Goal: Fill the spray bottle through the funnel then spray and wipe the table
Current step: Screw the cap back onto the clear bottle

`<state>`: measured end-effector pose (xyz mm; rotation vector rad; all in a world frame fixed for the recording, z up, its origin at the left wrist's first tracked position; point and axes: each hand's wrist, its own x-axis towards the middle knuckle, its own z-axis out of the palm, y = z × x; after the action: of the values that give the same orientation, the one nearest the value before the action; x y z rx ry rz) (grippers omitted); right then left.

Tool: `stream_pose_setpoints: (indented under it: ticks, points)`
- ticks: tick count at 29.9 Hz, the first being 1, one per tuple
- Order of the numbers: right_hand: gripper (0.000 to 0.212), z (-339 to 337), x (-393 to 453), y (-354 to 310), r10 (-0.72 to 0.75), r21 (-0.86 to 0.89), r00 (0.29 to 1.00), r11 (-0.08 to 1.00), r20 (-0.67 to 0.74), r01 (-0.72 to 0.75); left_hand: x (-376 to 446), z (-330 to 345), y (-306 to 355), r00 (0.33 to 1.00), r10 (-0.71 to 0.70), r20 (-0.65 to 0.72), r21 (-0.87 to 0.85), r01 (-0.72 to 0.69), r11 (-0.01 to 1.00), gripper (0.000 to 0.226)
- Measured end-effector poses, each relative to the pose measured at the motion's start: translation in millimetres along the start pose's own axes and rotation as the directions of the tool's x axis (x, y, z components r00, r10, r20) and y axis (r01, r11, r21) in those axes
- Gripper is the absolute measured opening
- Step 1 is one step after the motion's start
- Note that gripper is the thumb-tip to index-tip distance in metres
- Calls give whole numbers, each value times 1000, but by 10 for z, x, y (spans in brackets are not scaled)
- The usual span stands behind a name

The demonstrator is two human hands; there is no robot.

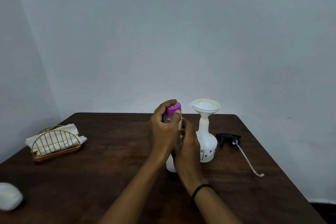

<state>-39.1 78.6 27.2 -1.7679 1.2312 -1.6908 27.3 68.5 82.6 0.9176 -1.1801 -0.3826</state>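
A clear water bottle with a purple cap (174,108) stands upright at the middle of the dark wooden table (112,172). My left hand (163,129) wraps its fingers around the cap. My right hand (187,143) grips the bottle's body lower down, hiding most of it. Just right of them stands the white spray bottle (207,143), with a white funnel (205,107) seated in its open neck. The black spray head (229,138) with its long white dip tube lies flat on the table further right.
A gold wire holder with white napkins (54,142) sits at the left. A white crumpled cloth or wad (10,196) lies at the near left edge. A pale wall rises right behind the table's far edge.
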Motion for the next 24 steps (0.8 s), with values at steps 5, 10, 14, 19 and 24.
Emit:
stream_pose_setpoints:
  ticks: [5, 10, 14, 19, 24]
  points:
    - [56, 25, 2, -21, -24, -2, 1000, 1000, -8, 24, 24, -39, -16, 999, 49, -13, 46, -48, 998, 27]
    - [56, 49, -12, -11, -19, -8, 1000, 1000, -20, 19, 14, -5, -77, 997, 59, -55, 72, -55, 996, 33]
    - [47, 12, 18, 34, -29, 18, 999, 999, -36, 29, 36, -45, -138, 996, -7, 85, -77, 13, 997, 29]
    - [53, -18, 26, 48, -28, 30, 1000, 999, -14, 29, 44, -58, -155, 984, -94, 153, -240, 129, 962, 38]
    - [52, -1, 30, 79, -29, 47, 1000, 998, 2, 29, 33, -45, -126, 999, -35, 37, -139, 40, 990, 35]
